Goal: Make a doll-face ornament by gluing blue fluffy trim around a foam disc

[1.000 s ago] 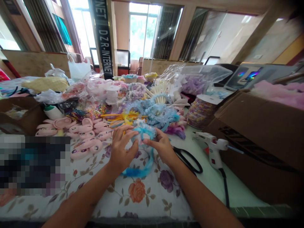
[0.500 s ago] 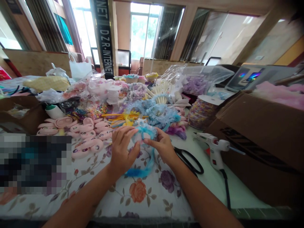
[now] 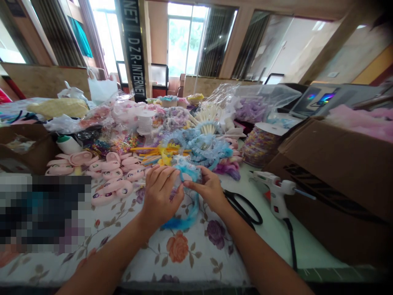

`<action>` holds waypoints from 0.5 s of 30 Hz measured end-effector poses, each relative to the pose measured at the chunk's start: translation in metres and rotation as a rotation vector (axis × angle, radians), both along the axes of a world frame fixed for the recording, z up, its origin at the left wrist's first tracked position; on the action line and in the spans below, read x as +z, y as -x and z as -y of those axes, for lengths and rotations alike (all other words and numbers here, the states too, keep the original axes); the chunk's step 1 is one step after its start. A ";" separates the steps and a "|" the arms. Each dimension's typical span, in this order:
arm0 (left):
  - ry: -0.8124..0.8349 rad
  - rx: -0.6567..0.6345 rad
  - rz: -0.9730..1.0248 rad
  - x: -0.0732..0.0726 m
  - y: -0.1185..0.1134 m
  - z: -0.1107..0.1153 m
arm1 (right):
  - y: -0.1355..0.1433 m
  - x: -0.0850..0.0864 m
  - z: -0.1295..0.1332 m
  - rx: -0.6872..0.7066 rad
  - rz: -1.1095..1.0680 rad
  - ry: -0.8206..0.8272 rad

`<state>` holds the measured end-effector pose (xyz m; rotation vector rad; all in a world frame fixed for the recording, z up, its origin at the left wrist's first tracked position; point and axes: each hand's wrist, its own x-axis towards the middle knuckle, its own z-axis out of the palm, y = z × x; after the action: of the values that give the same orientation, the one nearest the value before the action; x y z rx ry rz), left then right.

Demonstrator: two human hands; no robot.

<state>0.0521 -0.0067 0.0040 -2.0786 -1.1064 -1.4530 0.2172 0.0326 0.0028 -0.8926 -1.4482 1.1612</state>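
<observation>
Between my two hands is a small blue and white lacy craft piece [image 3: 190,170], ruffled at its top, with a pale smooth part in the middle. My left hand [image 3: 162,192] grips its left side, fingers curled behind and thumb in front. On the right edge my right hand [image 3: 208,188] pinches it between thumb and fingers. A fluffy blue strand [image 3: 184,221] hangs below the piece and curls onto the flowered cloth [image 3: 196,262]. My fingers hide part of the piece, so its exact kind is unclear.
Black-handled scissors [image 3: 245,207] and a white glue gun [image 3: 278,190] lie right of my right arm, beside a large cardboard box [image 3: 337,184]. Several pink doll heads [image 3: 113,190] lie to the left. Blue ruffled trim [image 3: 211,149] and a yarn spool [image 3: 260,143] stand behind.
The blue strip across the front of the piece has shifted left towards my left fingers, and the piece has turned slightly. Both hands keep their hold.
</observation>
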 end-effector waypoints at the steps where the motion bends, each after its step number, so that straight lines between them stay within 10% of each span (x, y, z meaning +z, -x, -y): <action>1: 0.011 0.002 0.005 0.000 0.000 0.000 | 0.000 0.001 0.000 -0.005 0.012 -0.005; 15: 0.116 -0.077 0.123 -0.006 -0.002 -0.001 | 0.002 -0.002 0.001 -0.202 0.163 -0.119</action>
<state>0.0541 -0.0055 -0.0021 -2.1576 -1.1954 -1.6072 0.2149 0.0315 0.0012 -1.0428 -1.5029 0.8605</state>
